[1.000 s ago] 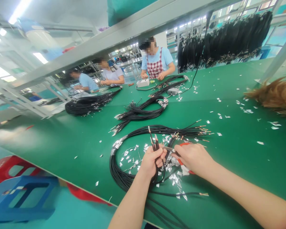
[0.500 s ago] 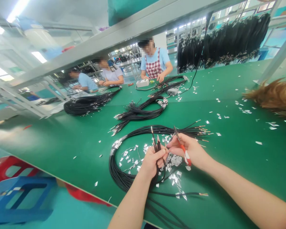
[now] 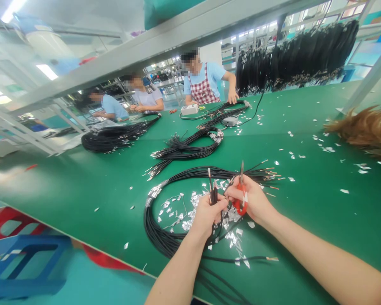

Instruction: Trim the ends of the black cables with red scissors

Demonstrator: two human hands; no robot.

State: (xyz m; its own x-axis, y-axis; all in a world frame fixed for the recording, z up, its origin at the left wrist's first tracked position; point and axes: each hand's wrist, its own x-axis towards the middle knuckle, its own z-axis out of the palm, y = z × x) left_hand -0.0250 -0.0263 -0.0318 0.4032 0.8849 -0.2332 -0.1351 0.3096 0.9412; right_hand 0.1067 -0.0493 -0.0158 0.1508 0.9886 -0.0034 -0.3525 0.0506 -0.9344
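Green bench (image 3: pixel 305 212) — left hand (image 3: pixel 208 214) grips black wires (image 3: pixel 213 195), right hand (image 3: pixel 254 201) grips red-handled scissors (image 3: pixel 241 199).

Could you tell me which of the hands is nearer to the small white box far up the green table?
Left. The left hand lies below the small white box; the right hand sits farther right.

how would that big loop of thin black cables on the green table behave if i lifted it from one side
The loop of thin black cables would probably sag and flop, since the strands curve loosely on the green table. It may splay apart: the copper-tipped ends fan out. Likely light for its size.
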